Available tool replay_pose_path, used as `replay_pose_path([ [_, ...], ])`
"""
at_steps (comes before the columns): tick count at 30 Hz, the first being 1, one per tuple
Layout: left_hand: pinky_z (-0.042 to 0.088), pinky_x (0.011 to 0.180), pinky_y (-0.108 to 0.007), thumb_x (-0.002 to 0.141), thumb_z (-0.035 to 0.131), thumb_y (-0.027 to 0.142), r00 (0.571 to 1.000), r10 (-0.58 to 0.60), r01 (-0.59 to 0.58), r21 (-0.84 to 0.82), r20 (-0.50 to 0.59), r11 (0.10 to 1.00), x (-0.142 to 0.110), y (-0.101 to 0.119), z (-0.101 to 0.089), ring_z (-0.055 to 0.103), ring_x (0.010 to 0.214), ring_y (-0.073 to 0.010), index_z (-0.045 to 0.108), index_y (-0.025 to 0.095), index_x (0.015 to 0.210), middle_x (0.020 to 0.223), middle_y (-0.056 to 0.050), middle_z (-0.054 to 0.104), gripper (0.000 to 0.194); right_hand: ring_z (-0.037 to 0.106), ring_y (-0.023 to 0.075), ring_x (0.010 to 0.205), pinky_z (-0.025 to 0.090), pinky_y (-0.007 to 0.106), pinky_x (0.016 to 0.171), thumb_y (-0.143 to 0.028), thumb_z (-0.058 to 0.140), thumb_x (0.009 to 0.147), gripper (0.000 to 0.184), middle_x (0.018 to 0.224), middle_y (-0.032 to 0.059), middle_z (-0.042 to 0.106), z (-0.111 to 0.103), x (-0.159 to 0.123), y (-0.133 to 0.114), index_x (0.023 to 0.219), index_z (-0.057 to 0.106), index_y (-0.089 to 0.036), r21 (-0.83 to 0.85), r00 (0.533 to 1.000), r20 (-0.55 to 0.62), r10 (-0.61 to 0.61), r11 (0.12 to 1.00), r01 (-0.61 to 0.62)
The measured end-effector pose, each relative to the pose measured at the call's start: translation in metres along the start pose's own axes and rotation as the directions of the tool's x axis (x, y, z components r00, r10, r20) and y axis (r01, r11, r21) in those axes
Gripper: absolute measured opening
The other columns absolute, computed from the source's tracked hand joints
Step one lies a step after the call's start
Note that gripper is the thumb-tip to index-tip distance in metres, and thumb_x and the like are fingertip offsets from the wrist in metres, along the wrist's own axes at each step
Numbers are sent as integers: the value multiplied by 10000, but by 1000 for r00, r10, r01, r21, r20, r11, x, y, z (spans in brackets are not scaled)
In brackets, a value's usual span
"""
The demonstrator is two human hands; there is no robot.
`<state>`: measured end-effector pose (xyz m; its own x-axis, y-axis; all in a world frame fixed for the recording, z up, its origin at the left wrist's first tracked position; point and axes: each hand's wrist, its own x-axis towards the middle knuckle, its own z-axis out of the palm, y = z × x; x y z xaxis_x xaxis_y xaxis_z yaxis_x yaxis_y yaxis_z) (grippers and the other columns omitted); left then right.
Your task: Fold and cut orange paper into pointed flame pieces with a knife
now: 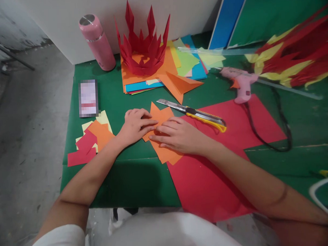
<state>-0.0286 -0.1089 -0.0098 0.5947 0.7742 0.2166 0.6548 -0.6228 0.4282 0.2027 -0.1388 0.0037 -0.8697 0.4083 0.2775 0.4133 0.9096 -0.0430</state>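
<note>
Both my hands are on a small piece of orange paper lying on the green table. My left hand has its fingers curled, with thumb and forefinger at the paper's left side. From the right, my right hand presses its fingertips on the same paper, close to the left fingertips. The fingers partly hide the paper, so any fold under them does not show. More orange pieces stick out below my right hand. Just beyond it lies a box cutter with a yellow handle, its blade end pointing left. Large red paper sheets lie under my right forearm.
Red, orange and yellow paper scraps lie left, below a blurred phone. A pink flask and a red folded-paper crown on colored sheets stand behind. A pink glue gun with a black cord lies right, near red-yellow paper flames.
</note>
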Motion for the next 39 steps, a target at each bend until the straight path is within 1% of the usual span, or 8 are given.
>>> replay_pose_path([
  [6,369,991,-459,963,616,377,1000,-3,3,6,12,1000,0,0,-1,573,1095,-242,775,329,1076,1101,-53,679,201,575,214,988,353,353,816,-299,614,968,302,1080,98,690,3,2,-4,1247,676,-203,40,999,-37,-26,999,28],
  [12,370,978,-459,967,605,353,1000,2,-2,5,9,1000,0,0,-1,572,1083,-243,774,330,1079,1095,-52,676,204,553,216,968,340,360,793,-330,602,974,322,1051,77,684,3,8,-10,1277,655,-234,12,1000,-8,-19,1000,19],
  [16,370,972,-451,967,606,362,1000,0,0,11,0,1000,0,0,0,570,1074,-240,780,324,1063,1084,-53,673,203,549,216,977,345,364,812,-317,587,981,298,1053,65,685,4,10,-12,1262,663,-251,35,1000,-2,-27,999,27],
  [19,363,977,-449,965,611,366,1000,3,-3,6,6,1000,0,0,0,567,1084,-239,776,323,1079,1095,-55,669,206,556,216,968,346,361,822,-338,549,1003,296,1054,74,689,4,8,-10,1254,670,-236,70,1000,-5,1,998,-1],
  [23,370,974,-440,960,615,384,1000,4,-4,4,17,1000,1,-1,-1,573,1079,-233,771,328,1079,1098,-48,674,204,559,229,986,355,366,841,-337,510,1020,326,1118,87,692,5,6,-6,1281,659,-212,94,998,-9,55,994,-54],
  [27,379,960,-432,984,572,350,1000,17,-17,4,1,1000,1,-2,-1,579,1064,-225,773,321,1070,1094,-50,675,221,547,235,986,337,370,835,-348,519,1016,319,1115,76,688,4,4,-6,1274,665,-232,76,999,-14,51,996,-50],
  [35,385,962,-427,975,588,343,1000,25,-25,11,-18,1000,0,0,-1,588,1060,-223,775,313,1063,1082,-50,677,209,528,225,1004,303,364,812,-335,548,1005,309,1099,87,666,3,5,-8,1285,649,-256,21,1000,-5,19,1000,-19],
  [39,381,975,-438,955,620,364,1000,26,-26,19,-12,999,0,0,-1,585,1066,-229,771,315,1067,1079,-47,671,194,538,221,987,307,363,798,-335,556,1002,302,1093,79,678,3,7,-9,1279,650,-259,13,1000,-7,12,1000,-12],
])
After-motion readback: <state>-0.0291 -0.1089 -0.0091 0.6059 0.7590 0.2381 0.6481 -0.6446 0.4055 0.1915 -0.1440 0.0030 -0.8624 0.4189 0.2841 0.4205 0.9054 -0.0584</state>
